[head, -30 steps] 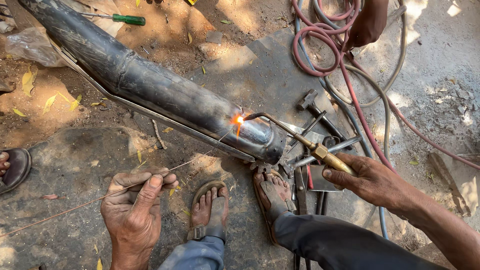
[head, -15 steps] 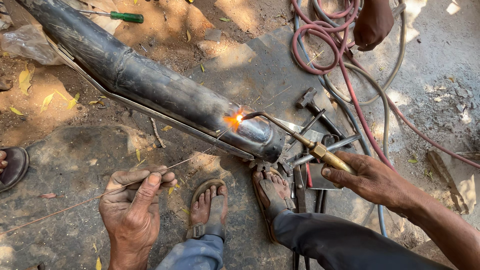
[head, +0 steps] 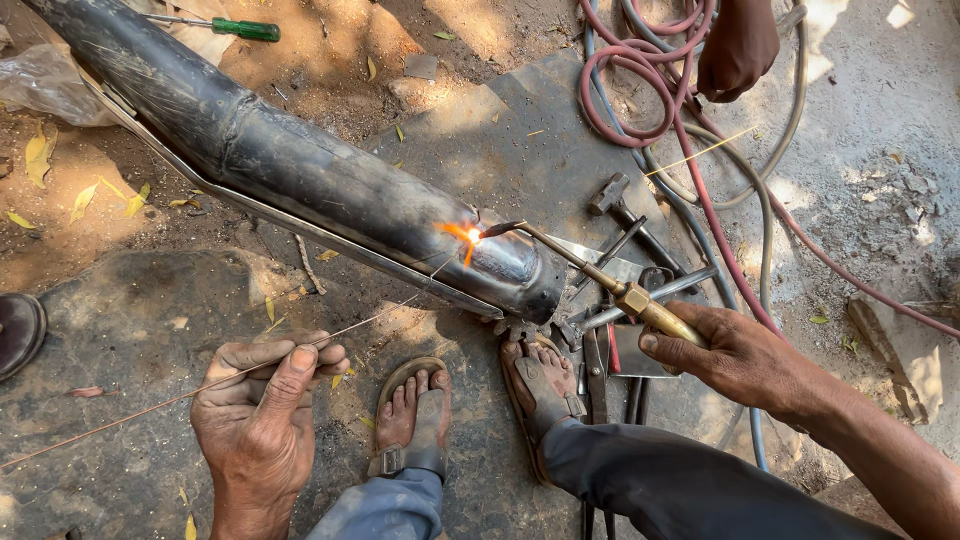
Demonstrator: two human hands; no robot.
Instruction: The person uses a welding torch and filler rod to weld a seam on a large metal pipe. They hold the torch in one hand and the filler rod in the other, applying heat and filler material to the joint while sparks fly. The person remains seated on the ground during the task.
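Observation:
A long dark metal exhaust pipe (head: 300,180) lies diagonally on the ground. My right hand (head: 735,355) grips a brass gas torch (head: 620,290), whose bent tip throws an orange flame (head: 462,238) onto the pipe near its lower end. My left hand (head: 262,400) pinches a thin filler rod (head: 370,320) that slants up to the flame. Both my sandalled feet (head: 420,410) rest on the ground just below the pipe's end.
Red and grey hoses (head: 660,90) coil at the upper right, where another person's hand (head: 738,45) reaches in. A hammer (head: 612,195) and other tools lie beside the pipe's end. A green-handled screwdriver (head: 235,27) lies at the top left. A dark sandal (head: 18,332) sits at the left edge.
The flame stays on the same spot of the pipe and flickers. The rod's tip has moved up closer to the flame. Both hands hold their grips.

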